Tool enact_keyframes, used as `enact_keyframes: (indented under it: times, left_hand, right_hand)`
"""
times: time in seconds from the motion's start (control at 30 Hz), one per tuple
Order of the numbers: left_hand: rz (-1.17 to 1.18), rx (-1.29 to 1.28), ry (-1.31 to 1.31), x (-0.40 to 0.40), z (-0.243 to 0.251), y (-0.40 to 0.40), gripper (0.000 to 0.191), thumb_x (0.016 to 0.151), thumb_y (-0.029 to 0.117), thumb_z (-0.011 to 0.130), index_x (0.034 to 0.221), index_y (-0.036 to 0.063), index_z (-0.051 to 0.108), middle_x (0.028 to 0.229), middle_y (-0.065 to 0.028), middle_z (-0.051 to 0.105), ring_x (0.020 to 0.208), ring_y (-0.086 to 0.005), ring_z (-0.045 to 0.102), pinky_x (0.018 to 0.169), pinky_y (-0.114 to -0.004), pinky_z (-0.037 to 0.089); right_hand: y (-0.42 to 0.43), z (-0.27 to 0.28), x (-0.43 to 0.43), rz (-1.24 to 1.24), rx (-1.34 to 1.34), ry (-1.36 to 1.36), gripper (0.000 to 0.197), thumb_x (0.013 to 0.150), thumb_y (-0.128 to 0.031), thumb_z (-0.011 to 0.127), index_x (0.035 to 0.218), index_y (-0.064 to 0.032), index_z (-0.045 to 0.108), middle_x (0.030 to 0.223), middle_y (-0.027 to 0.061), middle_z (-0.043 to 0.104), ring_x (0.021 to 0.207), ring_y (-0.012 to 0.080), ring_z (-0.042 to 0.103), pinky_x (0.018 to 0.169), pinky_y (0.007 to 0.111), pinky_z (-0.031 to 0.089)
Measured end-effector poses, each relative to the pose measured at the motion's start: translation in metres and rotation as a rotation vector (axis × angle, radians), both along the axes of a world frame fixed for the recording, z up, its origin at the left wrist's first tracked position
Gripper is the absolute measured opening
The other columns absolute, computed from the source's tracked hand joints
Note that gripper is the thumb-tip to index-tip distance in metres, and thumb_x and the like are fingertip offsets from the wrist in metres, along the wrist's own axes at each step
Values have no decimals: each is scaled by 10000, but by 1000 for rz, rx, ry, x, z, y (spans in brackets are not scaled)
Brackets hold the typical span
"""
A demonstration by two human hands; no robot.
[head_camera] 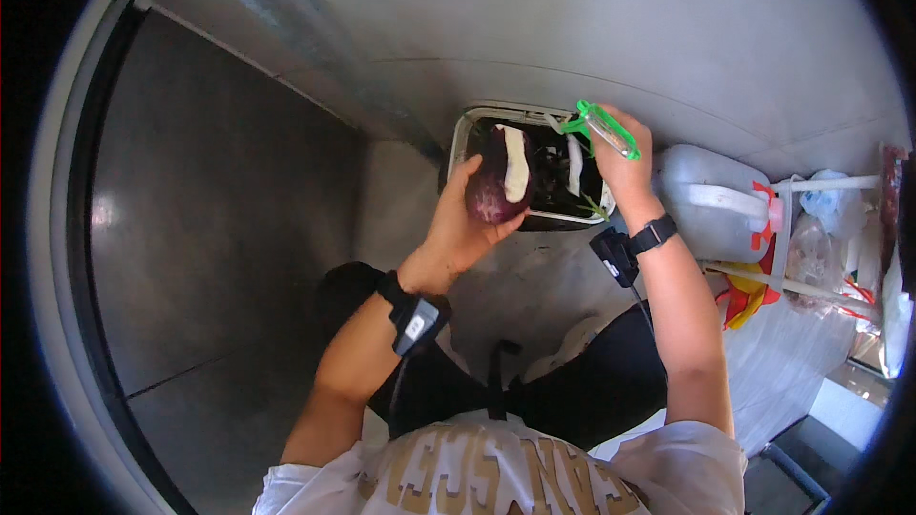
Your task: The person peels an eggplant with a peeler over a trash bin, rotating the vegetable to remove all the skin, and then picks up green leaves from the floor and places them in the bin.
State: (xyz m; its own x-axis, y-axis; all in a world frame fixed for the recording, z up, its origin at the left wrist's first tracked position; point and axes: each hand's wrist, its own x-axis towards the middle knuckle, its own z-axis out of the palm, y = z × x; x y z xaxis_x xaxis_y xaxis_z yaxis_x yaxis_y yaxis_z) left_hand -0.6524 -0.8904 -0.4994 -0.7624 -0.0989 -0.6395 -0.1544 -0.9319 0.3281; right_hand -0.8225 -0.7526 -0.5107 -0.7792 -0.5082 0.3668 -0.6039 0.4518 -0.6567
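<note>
A round purple eggplant (494,189) rests in my left hand (458,229), thumb along its left side and fingers beneath. One pale peeled strip runs down its upper face; the rest of the visible skin is dark purple. My right hand (624,150) grips a green vegetable peeler (608,130), whose metal blade faces up, to the right of the eggplant and apart from it. Under both lies a rectangular bin (565,217) with a pale rim and a dark inside. A curled peel strip (575,166), pale side showing, and some green scraps lie in the bin.
A translucent plastic jug (715,200) with a pink cap stands at the right. Beside it, a white rack (780,229) holds plastic bags. The tiled wall (572,14) rises behind the bin, and a metal pipe (286,14) runs along it. My knees flank the floor in front.
</note>
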Motion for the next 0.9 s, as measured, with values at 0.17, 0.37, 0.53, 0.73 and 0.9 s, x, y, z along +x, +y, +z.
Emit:
enact_keyframes:
  times: [0.17,0.37,0.53,0.73,0.9]
  left_hand:
    - [23,-65,-21,-7,-8,-7,452,852,448,503,1136,97,523,1126,-65,568,1005,-233,556,874,-400,481]
    - [49,39,6,-12,-5,-6,404,838,373,450,1101,76,524,1089,-91,565,1025,-242,542,913,-442,439]
    - [-42,-59,-12,-11,-1,2,418,829,378,441,1143,113,517,1105,-64,566,1019,-215,544,892,-468,430]
    - [-295,-197,173,-3,-8,1,549,845,352,436,1335,119,356,1254,-85,496,1087,-237,534,900,-437,433]
    - [-216,-31,28,-7,-10,-13,556,868,503,489,1227,80,482,1154,-135,567,1028,-327,571,818,-429,517]
  right_hand:
    - [-7,35,23,66,-200,-63,112,772,-28,605,877,-35,641,813,126,650,756,277,638,689,315,492]
    - [-14,51,71,383,-322,-67,192,722,4,597,906,-35,637,868,107,643,789,267,630,721,310,494]
    - [-15,43,60,412,-279,128,210,709,-38,605,918,-31,629,869,119,640,780,296,621,690,329,493]
    - [-10,3,15,346,-118,-150,162,749,12,568,904,1,614,835,135,637,754,261,625,689,316,481]
    - [-8,-7,-3,113,-172,101,168,711,-101,617,871,-54,636,811,125,636,774,310,618,685,360,486]
